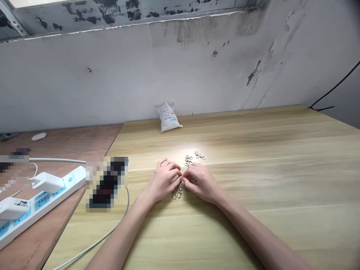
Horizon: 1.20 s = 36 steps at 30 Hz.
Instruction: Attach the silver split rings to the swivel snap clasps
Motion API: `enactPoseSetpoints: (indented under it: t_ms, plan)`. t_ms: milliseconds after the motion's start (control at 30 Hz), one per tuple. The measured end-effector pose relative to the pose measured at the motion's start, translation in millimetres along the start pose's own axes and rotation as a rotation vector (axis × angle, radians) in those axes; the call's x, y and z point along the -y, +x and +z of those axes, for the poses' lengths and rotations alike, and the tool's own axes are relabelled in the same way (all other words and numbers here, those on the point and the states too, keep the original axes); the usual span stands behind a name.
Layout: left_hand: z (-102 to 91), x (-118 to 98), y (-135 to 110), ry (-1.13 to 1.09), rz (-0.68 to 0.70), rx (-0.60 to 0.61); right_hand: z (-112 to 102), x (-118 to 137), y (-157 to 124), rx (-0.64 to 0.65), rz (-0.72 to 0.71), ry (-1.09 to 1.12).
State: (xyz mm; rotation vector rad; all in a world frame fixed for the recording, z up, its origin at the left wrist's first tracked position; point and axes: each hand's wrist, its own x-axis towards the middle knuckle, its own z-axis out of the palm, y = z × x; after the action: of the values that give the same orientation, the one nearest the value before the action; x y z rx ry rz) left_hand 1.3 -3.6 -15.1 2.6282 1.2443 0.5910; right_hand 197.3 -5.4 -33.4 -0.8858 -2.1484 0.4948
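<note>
Several small silver swivel clasps (179, 192) lie on the light wood table below my fingertips. My left hand (165, 180) is bent over them from the left, its thumb and fingers drawn together. From the other side, my right hand (201, 182) meets it with thumb and forefinger in a pinch. The tips of both hands nearly touch, and whatever sits between them is hidden. Just beyond the right hand's knuckles is a small group of clasps (188, 160). A few more clasps (200, 155) rest slightly farther back to the right.
A white plastic packet (169, 117) stands at the back by the wall. On the left lie a blurred-out dark device (108, 183), a white cable (123, 213) and a power strip (42, 202) with plugs. A white oval case (39, 136) rests on the brown table.
</note>
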Motion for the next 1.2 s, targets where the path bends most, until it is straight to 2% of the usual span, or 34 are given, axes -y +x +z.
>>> enactPoseSetpoints:
  t_ms: [1200]
  plan:
    - [2.1,2.2,-1.0,-0.017,0.009,0.001,-1.8,0.5,-1.2,0.042,0.032,0.02]
